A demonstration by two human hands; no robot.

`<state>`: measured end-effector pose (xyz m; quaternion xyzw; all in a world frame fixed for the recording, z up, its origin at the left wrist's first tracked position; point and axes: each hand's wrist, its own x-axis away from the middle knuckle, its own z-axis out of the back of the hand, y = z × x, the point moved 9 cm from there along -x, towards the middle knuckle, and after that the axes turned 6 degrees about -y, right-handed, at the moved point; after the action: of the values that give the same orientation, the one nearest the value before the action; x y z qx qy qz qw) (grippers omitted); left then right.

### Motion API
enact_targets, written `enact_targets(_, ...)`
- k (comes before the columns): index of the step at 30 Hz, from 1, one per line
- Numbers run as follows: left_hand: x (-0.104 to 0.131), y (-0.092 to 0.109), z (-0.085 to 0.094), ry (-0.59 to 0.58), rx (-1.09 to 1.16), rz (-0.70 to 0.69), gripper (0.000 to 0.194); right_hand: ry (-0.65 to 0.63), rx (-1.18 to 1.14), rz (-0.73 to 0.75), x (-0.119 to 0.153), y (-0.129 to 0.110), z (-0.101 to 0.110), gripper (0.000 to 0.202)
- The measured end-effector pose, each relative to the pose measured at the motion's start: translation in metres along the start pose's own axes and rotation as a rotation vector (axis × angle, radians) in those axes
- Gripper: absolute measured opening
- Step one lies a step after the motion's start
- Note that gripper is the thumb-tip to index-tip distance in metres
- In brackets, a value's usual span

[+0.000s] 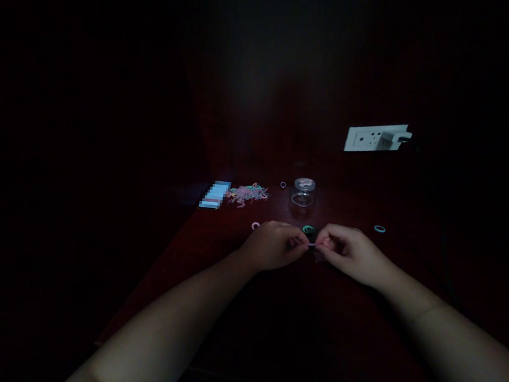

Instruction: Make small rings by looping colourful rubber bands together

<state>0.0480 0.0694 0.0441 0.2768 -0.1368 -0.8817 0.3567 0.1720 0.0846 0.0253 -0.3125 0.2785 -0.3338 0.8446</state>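
A small pink band (312, 244) is stretched between my two hands, low over the dark red table. My left hand (276, 244) pinches its left end between thumb and fingertips. The right end is pinched by my right hand (348, 251). Just behind the fingertips lies a green coiled band (308, 229). A pink ring (255, 226) sits beside my left hand, partly hidden by it. Farther back, a pile of colourful bands (249, 195) lies left of a clear lidded jar (303, 194).
A lit phone (215, 194) lies at the table's left edge. A small pale ring (282, 185) is near the jar, and a light blue ring (379, 229) lies to the right. A wall socket (376, 138) holds a plug. The surroundings are very dark.
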Motion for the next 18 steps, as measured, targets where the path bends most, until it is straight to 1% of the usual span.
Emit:
enact_targets(6,0.0,0.0051,0.0039,0.023,0.009,-0.036,0.012,-0.002,-0.002,0.001,-0.0002,-0.0004,0.0001,0.013)
enact_targets(11,0.0003,0.0096,0.0074,0.039,0.001,-0.064,0.012,0.009,0.064,0.028,-0.0007,-0.0055,0.0013,0.012)
enact_targets(14,0.0004,0.01,0.0072,0.038,0.001,-0.069,0.012,0.022,0.069,0.029,-0.0002,-0.007,0.0032,0.012)
enact_targets(18,0.0006,0.0095,0.0076,0.049,-0.002,-0.068,0.011,0.004,0.075,0.031,0.0,-0.0085,0.0026,0.01)
